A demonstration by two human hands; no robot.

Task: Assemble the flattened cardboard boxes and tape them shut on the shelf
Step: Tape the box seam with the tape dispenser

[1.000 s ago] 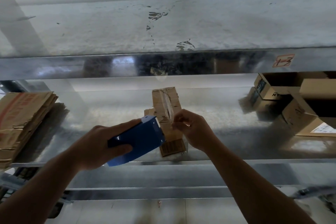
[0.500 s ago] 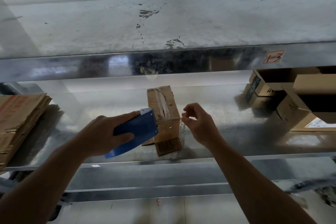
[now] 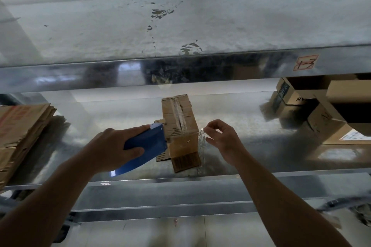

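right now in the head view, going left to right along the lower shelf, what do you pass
stack of flattened cardboard → left hand → blue tape dispenser → small taped box → right hand → open boxes

Small cardboard box (image 3: 179, 126) stands mid-frame on metal shelf (image 3: 261, 158), clear tape down its top seam. Left hand (image 3: 112, 150) grips blue tape dispenser (image 3: 147, 146), nose against the box's left side. Right hand (image 3: 222, 139) pinches a clear tape strip (image 3: 201, 142) just right of the box (strip hangs crinkled). Flattened cardboard stack (image 3: 22, 138) at left edge. Assembled boxes (image 3: 325, 114) at right. Red label (image 3: 305, 62) upper right.
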